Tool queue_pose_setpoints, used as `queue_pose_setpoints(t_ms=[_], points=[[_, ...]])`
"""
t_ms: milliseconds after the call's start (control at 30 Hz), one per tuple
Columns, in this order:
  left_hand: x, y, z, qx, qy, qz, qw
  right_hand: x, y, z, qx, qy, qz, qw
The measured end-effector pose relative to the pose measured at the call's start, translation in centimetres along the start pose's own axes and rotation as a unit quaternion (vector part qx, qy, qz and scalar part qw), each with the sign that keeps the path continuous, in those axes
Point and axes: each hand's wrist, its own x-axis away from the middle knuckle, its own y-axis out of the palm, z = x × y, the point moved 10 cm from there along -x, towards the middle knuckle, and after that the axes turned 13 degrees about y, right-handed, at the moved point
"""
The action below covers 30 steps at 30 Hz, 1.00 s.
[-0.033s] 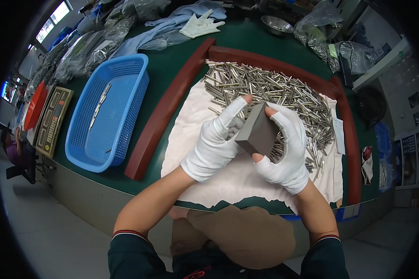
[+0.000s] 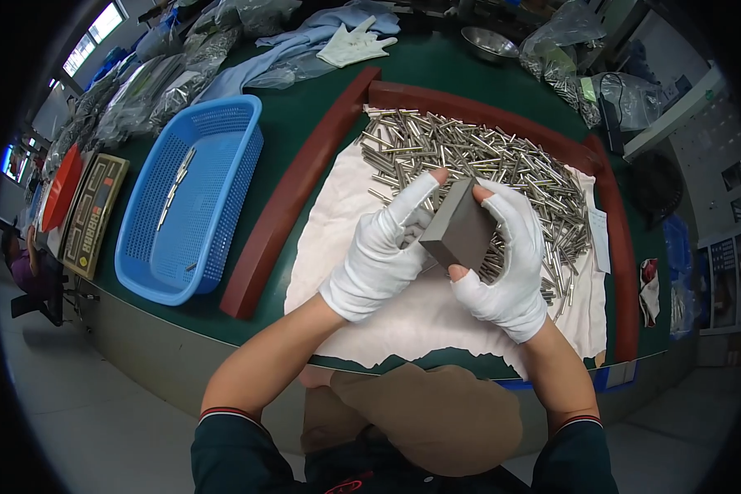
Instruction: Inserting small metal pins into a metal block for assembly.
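Note:
My right hand (image 2: 512, 267), in a white glove with bare thumb and fingertip, grips a dark grey rectangular block (image 2: 467, 226) by its edges. The block is tilted, one narrow side facing left. To its left, my left hand (image 2: 384, 247) wears the same kind of glove. One bare-tipped digit points up beside the block's top, while the other fingers are curled. The block partly hides them, and I cannot see whether anything is in them. Behind and under the hands, a heap of shiny metal pins (image 2: 436, 136) lies on a pale pink cloth (image 2: 329, 235).
Dark red bars (image 2: 296, 193) frame the cloth on the green table (image 2: 436, 70). A blue basket (image 2: 247, 165) with several pins stands left, beside a beige device (image 2: 99, 214). A metal bowl (image 2: 490, 43), a loose white glove (image 2: 358, 43) and plastic bags (image 2: 564, 41) lie at the back. Another person (image 2: 29, 262) is far left.
The block has shifted slightly right in my right hand, and its face has turned a little. My left hand has hardly moved.

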Motion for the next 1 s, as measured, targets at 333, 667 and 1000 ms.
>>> queue_pose_setpoints(t_ms=[333, 667, 1000], points=[[-0.3, -0.1, 0.7, 0.012, 0.007, 0.02, 1.0, 0.0, 0.1, 0.0, -0.011, 0.006, -0.008, 1.0], [-0.3, -0.4, 1.1, -0.09, 0.04, 0.013, 0.995, 0.1, -0.2, 0.7, -0.004, 0.018, -0.001, 1.0], [0.0, 0.1, 0.6, -0.046, -0.002, -0.017, 0.999, 0.1, 0.3, 0.7, -0.007, 0.017, -0.007, 1.0]])
